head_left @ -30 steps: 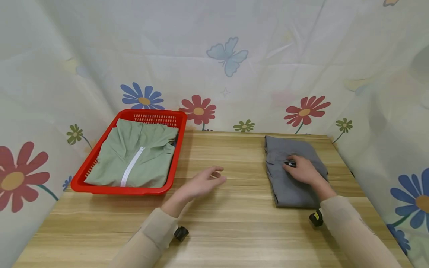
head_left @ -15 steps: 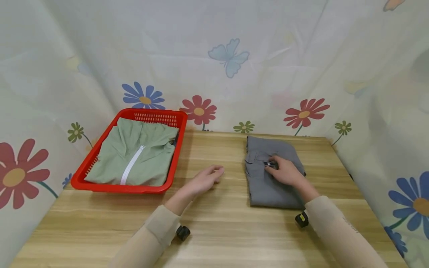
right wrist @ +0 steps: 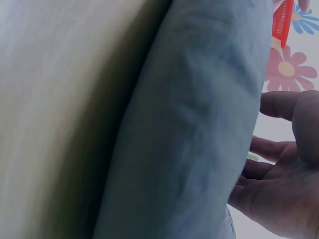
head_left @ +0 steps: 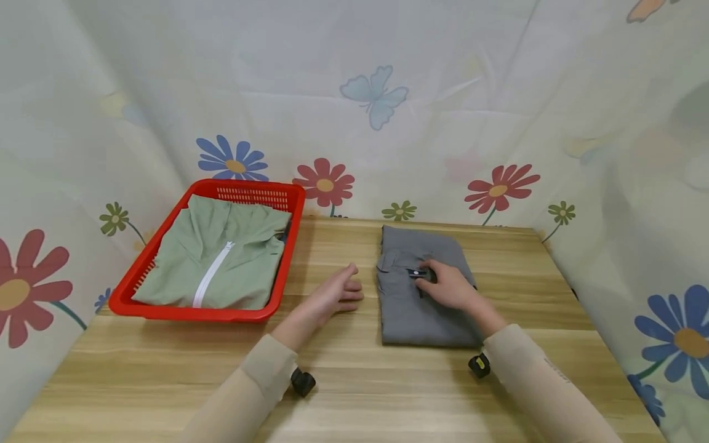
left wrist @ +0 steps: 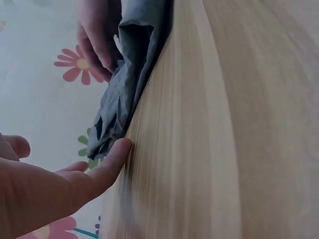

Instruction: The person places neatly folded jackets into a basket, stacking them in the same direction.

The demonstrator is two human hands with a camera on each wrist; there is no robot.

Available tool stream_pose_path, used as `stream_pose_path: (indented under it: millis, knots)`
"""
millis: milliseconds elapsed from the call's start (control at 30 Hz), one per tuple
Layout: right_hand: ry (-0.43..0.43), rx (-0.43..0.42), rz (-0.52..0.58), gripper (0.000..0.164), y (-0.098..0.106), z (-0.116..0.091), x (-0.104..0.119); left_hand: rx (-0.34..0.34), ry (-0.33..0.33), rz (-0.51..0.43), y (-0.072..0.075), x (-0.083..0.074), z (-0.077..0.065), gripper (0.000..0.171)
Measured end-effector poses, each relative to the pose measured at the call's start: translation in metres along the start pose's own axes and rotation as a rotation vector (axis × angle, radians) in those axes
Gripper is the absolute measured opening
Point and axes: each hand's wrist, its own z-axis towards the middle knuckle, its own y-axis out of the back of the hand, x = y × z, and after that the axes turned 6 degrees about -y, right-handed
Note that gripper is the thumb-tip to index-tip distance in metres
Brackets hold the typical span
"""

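Observation:
A folded grey garment (head_left: 404, 314) lies flat on the wooden table, right of centre in the head view. On top of it rests my right hand (head_left: 447, 286), thumb and fingers spread apart and touching the cloth. A small black-and-white label (head_left: 416, 273) shows between them. The right wrist view has the garment's thick folded side (right wrist: 184, 129) close up, with the right hand's fingertips against its top. My left hand (head_left: 335, 292) hovers low over the table just left of the garment, fingers extended and holding nothing. In the left wrist view its fingertip appears close to the garment's edge (left wrist: 112, 109).
To the left stands a red plastic basket (head_left: 285, 271) with a folded green zip garment (head_left: 244, 271) inside. A flower-printed sheet (head_left: 421, 141) hangs behind and along both sides of the wooden table (head_left: 354, 406).
The grey garment has slid left across the table under my right hand, nearing the left hand. My left hand has stayed in about the same place, its fingers spreading.

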Motion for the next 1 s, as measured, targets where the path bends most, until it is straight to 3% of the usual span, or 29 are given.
stream_pose_path:
  millis: [467, 733, 1000]
  knots:
    - [0.070, -0.021, 0.022, 0.037, -0.013, 0.007, 0.017, -0.107, 0.021, -0.008, 0.002, -0.003, 0.006, 0.069]
    - [0.086, -0.020, 0.064, 0.035, -0.018, 0.009, 0.026, -0.115, 0.042, -0.002, 0.007, -0.006, 0.008, 0.068]
    - [0.099, 0.048, 0.115, 0.038, -0.017, 0.011, 0.036, -0.123, 0.061, 0.041, 0.011, -0.010, 0.006, 0.068]
